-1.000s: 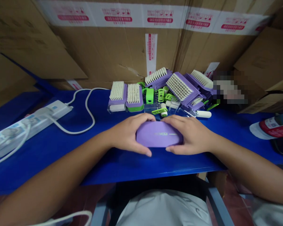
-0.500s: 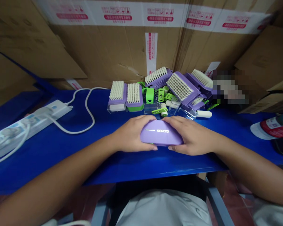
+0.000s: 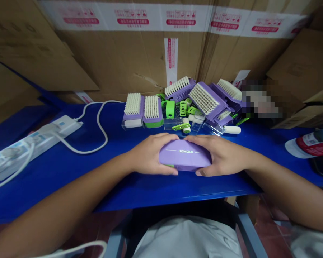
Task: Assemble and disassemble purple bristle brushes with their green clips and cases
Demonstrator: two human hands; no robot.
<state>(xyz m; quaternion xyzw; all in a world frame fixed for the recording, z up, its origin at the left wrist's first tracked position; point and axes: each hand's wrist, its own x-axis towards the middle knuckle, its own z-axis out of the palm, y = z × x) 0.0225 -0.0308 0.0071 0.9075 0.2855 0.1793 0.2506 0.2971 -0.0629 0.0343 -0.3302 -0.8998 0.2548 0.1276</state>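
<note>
Between my two hands is a purple plastic brush body with KEMOQI printed in white on its face. My left hand grips its left end, with the thumb along the near edge and the fingers over the far side. Around the right end, my right hand is closed in the same way. A bit of green shows at the piece's lower left edge; its underside is hidden. Just beyond the hands, a purple brush head with pale bristles lies beside a clear plastic part and a green strap-like piece.
More purple bristled heads are heaped against a large cardboard box. A white power strip with a looping cable lies on the blue table at left. A red-and-white bottle lies at right.
The purple brush body has tilted slightly and come a little nearer, showing more of its face and a green bit at the lower left. Both hands keep their grip.
</note>
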